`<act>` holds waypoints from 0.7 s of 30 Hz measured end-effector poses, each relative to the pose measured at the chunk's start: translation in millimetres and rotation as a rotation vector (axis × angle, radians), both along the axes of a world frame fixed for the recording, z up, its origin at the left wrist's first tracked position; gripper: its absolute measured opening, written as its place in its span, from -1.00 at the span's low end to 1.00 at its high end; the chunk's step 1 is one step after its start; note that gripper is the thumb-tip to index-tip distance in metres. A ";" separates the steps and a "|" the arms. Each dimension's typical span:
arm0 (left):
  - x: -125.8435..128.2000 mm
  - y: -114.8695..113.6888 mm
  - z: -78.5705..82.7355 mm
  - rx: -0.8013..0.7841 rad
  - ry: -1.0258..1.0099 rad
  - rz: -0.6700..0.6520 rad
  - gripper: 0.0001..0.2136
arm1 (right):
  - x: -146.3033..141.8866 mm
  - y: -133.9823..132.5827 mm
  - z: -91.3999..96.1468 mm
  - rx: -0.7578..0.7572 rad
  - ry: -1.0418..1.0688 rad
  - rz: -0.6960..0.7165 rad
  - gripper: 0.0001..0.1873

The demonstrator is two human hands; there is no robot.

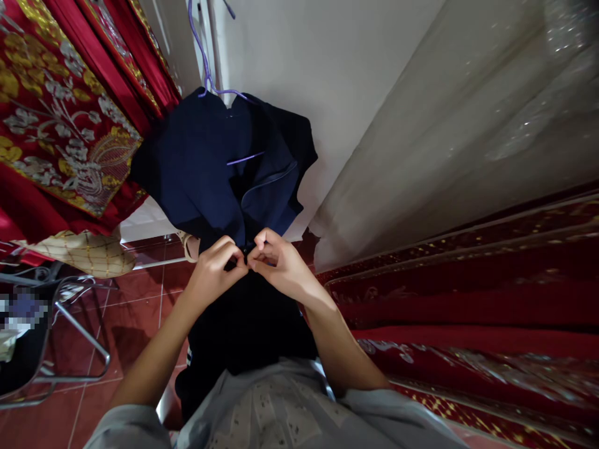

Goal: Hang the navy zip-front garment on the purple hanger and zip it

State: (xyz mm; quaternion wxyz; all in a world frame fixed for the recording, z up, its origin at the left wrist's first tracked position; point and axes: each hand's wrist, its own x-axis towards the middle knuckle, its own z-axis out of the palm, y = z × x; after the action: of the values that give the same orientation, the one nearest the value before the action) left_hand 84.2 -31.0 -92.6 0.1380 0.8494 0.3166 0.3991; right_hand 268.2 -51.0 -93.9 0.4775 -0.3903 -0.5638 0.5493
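Note:
A dark navy garment (196, 162) hangs from a purple wire hanger (204, 59), its front parted by a long zipper (271, 179). Both of my hands meet at the low end of that opening. My left hand (218, 271) pinches the garment at one edge, thumb against forefinger. Close beside it, my right hand (281, 268) pinches the other edge, its remaining fingers curled. A tiny shiny spot, perhaps the zipper slider, shows between the fingertips; its details are too small to tell.
Red embroidered clothes (70, 112) hang at the left. At the right are a pale sheer cloth (421, 143) and red gold-trimmed fabric (468, 293). A metal-framed chair (93, 340) with things on it stands on the red tile floor (135, 312). Behind the garment is a white wall (327, 56).

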 end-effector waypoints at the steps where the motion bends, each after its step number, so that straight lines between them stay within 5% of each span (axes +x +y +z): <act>1: -1.2 -0.1 0.0 -0.019 -0.039 0.006 -0.86 | 0.2 -0.2 -1.1 -0.007 0.021 0.007 -0.71; 8: 2.9 -11.7 -5.0 -0.367 -0.441 0.054 -0.88 | 4.3 -1.3 -6.5 -0.041 0.220 0.039 -0.65; 13: 17.8 -18.6 -17.8 -0.451 -0.616 0.082 -0.80 | 4.4 -4.4 -7.6 -0.007 0.258 0.039 -0.63; 21: 34.7 -16.4 -39.5 -0.447 -0.835 0.081 -0.81 | 1.2 -2.9 -24.8 -0.068 0.263 -0.151 -0.68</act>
State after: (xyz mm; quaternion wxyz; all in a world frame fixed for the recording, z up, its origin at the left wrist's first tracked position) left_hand 118.9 -47.4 -132.0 0.4172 0.5528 0.3452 0.6334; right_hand 269.4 -53.9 -118.7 0.5735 -0.3724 -0.4466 0.5770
